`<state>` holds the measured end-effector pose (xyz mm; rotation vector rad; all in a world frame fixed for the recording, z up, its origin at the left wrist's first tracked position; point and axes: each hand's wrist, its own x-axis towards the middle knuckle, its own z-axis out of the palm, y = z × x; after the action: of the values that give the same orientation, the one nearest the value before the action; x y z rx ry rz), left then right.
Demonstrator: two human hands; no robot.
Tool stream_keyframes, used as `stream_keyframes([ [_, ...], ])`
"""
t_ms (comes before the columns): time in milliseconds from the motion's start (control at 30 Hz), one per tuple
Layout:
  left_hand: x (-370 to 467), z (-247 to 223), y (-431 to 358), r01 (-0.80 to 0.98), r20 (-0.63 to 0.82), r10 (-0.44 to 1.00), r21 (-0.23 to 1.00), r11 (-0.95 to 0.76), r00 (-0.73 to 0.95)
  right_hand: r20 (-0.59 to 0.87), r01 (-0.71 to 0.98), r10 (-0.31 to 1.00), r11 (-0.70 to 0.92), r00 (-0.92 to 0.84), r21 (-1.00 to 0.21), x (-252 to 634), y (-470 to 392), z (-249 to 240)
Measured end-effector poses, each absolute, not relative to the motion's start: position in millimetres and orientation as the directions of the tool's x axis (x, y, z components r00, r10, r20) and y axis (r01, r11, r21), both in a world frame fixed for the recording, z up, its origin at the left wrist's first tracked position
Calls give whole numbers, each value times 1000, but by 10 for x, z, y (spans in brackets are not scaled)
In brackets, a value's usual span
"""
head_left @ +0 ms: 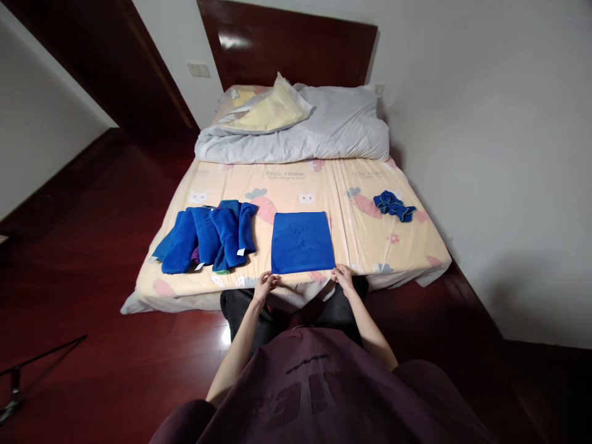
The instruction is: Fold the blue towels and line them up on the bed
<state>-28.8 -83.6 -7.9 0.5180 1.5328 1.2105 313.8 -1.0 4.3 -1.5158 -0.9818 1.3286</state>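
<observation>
A blue towel [303, 243] lies flat and nearly square on the bed in front of me. My left hand [265, 287] is closed at its near left corner, fingers pinched on the edge. At the near right corner, my right hand [342, 278] pinches the edge in the same way. Left of it lies a group of rolled or folded towels [203, 237], mostly blue, with some teal and purple showing and small white tags. A crumpled blue cloth [394, 205] with light green edging lies farther off on the right side of the bed.
The bed [296, 185] has a peach sheet with carrot and rabbit prints. A grey quilt [342, 126] and a yellow pillow [272, 111] are heaped by the dark wooden headboard [296, 46]. A white wall [499, 172] borders the right side. A black stand [16, 379] is on the floor at left.
</observation>
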Motion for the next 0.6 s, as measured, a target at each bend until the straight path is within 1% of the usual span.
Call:
stream_keyframes([
  [167,-304,-130,-755,-289,-506,784,859,422,-361,-321,63,941,-329,107,-942,3137,27,124],
  [300,-282,-139,-738,-308,-503,765,861,404,-403,-345,127,935,-354,85,-927,3133,48,152],
  [367,-274,-135,-771,-306,-500,758,864,401,-419,-350,151,931,-362,100,-920,3139,33,144],
  [500,-267,-105,-901,-256,-489,752,872,417,-443,-327,169,937,-345,126,-923,3159,-52,105],
  [600,-272,-55,-975,-229,-442,777,897,379,-449,-276,185,955,-293,112,-938,3161,-106,114],
])
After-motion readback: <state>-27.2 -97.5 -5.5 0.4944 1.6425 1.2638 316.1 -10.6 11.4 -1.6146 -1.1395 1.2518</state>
